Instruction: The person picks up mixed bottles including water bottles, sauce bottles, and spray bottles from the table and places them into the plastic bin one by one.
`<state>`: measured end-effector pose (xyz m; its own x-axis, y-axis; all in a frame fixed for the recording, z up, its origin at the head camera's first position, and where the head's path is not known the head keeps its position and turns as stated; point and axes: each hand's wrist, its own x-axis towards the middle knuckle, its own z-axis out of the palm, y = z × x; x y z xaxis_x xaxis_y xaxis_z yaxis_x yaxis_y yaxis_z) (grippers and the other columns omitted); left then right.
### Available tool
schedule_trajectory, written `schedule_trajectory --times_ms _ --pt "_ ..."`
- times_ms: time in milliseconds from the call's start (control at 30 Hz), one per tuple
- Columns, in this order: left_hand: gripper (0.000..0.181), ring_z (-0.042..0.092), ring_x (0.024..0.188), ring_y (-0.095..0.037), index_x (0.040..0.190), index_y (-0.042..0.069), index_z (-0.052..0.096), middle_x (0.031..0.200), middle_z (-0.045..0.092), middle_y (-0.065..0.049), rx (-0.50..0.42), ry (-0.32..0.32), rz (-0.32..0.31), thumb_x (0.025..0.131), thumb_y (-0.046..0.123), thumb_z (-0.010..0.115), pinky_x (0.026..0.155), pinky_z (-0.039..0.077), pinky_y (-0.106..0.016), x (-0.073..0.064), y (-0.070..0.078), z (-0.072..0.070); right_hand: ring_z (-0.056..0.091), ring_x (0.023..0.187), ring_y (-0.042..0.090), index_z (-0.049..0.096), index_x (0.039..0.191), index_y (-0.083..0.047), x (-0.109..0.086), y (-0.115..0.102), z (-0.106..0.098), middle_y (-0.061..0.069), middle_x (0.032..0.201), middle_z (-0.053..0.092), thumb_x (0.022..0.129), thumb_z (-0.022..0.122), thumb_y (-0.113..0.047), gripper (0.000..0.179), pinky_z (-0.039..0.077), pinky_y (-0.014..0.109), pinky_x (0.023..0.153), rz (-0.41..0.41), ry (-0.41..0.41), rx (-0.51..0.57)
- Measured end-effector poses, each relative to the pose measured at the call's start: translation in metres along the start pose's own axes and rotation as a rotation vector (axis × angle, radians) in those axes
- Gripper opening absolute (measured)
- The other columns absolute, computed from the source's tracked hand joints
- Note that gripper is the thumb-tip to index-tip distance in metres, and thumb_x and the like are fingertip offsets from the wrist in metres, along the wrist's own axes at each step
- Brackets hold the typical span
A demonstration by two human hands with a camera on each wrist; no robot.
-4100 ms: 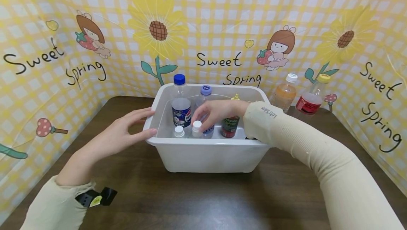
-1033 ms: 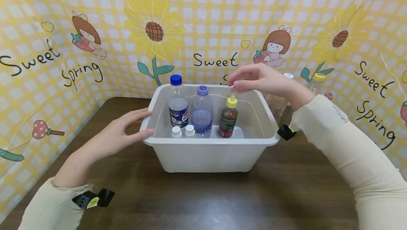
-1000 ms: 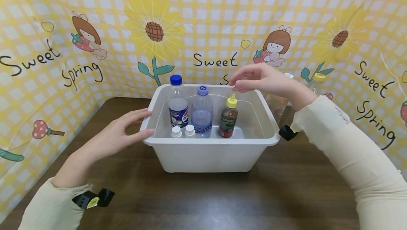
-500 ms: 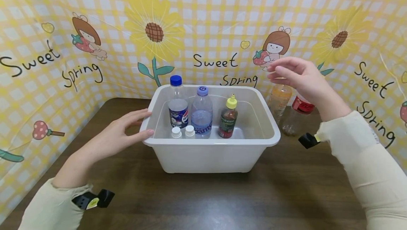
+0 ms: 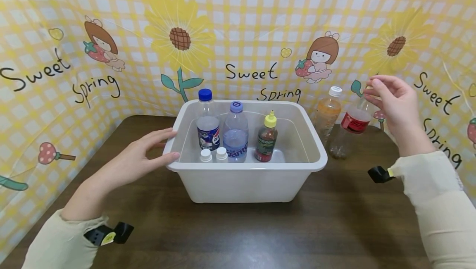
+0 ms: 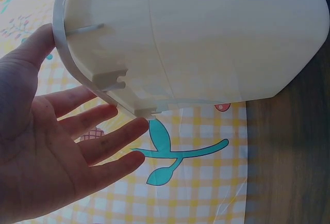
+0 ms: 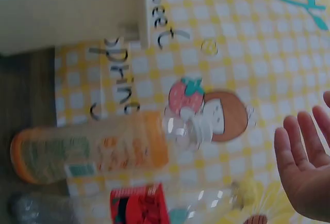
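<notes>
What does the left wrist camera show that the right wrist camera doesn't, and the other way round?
Only the left wrist view shows the left hand, which touches the white tub at its rim. Only the right wrist view shows the right hand, cut off by the picture's edge, plus the orange bottle, the red-labelled bottle and a printed girl. Both share the tub, the checked backdrop and the dark table.

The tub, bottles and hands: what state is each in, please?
White tub: upright, uncovered
Blue-capped bottle: closed, standing in tub
Lilac-capped bottle: closed, standing in tub
Yellow-nozzle bottle: capped, standing in tub
Two small bottles: capped, in tub, mostly hidden
Orange bottle: closed, outside tub
Red-label bottle: closed, outside tub
Left hand: rests against tub
Right hand: holds nothing, near red-label bottle
</notes>
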<state>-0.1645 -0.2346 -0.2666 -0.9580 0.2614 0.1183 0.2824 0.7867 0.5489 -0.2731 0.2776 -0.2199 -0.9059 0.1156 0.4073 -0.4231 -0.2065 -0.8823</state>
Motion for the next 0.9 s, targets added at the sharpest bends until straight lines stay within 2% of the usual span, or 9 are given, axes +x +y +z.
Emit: schedule_trajectory --times_ms 133,333,400,500,633,700,767,833,900 --pt "0.065 0.045 0.125 -0.037 0.144 0.014 0.036 0.151 0.031 -0.012 0.002 0.0 -0.001 0.09 0.045 0.057 0.089 0.047 -0.056 0.0 0.0 0.0 0.068 0.07 0.005 0.067 0.091 -0.009 0.001 0.006 -0.014 -0.003 0.081 0.069 0.083 0.068 -0.013 0.009 0.055 0.016 0.062 -0.014 0.116 -0.029" --pt "0.065 0.045 0.126 -0.036 0.144 0.015 0.036 0.151 0.032 -0.011 0.001 0.001 0.002 0.09 0.045 0.057 0.089 0.046 -0.056 0.0 -0.001 0.0 0.061 0.072 -0.001 0.064 0.089 -0.017 0.004 0.018 -0.028 -0.009 0.085 0.06 0.084 0.069 -0.018 0.007 0.051 0.009 0.061 0.044 0.309 -0.18" --pt "0.065 0.045 0.126 -0.036 0.144 0.015 0.036 0.151 0.032 -0.011 0.0 0.0 0.001 0.09 0.045 0.057 0.089 0.046 -0.056 0.0 -0.001 0.0 0.058 0.074 -0.001 0.063 0.089 -0.018 0.006 0.023 -0.031 -0.01 0.087 0.058 0.084 0.069 -0.018 0.009 0.049 0.007 0.058 0.058 0.351 -0.216" --pt "0.065 0.045 0.126 -0.036 0.144 0.015 0.036 0.151 0.032 -0.011 -0.001 0.0 -0.001 0.09 0.045 0.057 0.089 0.046 -0.056 0.0 -0.001 0.0 0.053 0.078 -0.001 0.058 0.091 -0.021 0.009 0.031 -0.033 -0.01 0.091 0.054 0.084 0.069 -0.02 0.013 0.046 0.008 0.053 0.079 0.376 -0.27" --pt "0.065 0.045 0.127 -0.035 0.144 0.015 0.036 0.151 0.032 -0.011 -0.001 0.002 -0.002 0.09 0.045 0.057 0.089 0.046 -0.056 0.0 -0.001 0.0 0.048 0.084 -0.001 0.05 0.099 -0.025 0.011 0.038 -0.034 -0.01 0.097 0.047 0.083 0.069 -0.023 0.025 0.045 0.009 0.051 0.135 0.34 -0.32" --pt "0.065 0.044 0.127 -0.035 0.144 0.015 0.036 0.151 0.032 -0.011 0.0 0.002 -0.003 0.09 0.045 0.057 0.089 0.046 -0.056 -0.001 -0.001 0.0 0.047 0.089 -0.001 0.047 0.107 -0.025 0.013 0.042 -0.035 -0.011 0.098 0.045 0.083 0.069 -0.026 0.032 0.044 0.009 0.056 0.175 0.32 -0.363" --pt "0.065 0.044 0.127 -0.035 0.144 0.015 0.036 0.151 0.032 -0.011 0.001 0.0 -0.003 0.09 0.045 0.057 0.09 0.045 -0.056 -0.001 -0.001 0.0 0.046 0.1 0.002 0.045 0.12 -0.024 0.014 0.046 -0.035 -0.014 0.105 0.045 0.084 0.067 -0.033 0.043 0.044 0.01 0.07 0.222 0.3 -0.472" --pt "0.065 0.044 0.127 -0.035 0.144 0.015 0.036 0.151 0.032 -0.011 0.0 0.0 -0.002 0.09 0.045 0.057 0.09 0.046 -0.056 -0.001 0.0 0.0 0.044 0.113 0.009 0.039 0.134 -0.021 0.016 0.05 -0.034 -0.009 0.119 0.047 0.085 0.063 -0.039 0.057 0.042 0.015 0.086 0.26 0.281 -0.571" --pt "0.065 0.044 0.127 -0.036 0.144 0.015 0.036 0.151 0.032 -0.011 -0.001 0.001 0.0 0.09 0.045 0.057 0.089 0.046 -0.056 -0.001 0.0 0.0 0.038 0.127 0.017 0.029 0.144 -0.016 0.018 0.054 -0.033 0.003 0.137 0.042 0.086 0.059 -0.044 0.071 0.037 0.024 0.101 0.291 0.254 -0.64"
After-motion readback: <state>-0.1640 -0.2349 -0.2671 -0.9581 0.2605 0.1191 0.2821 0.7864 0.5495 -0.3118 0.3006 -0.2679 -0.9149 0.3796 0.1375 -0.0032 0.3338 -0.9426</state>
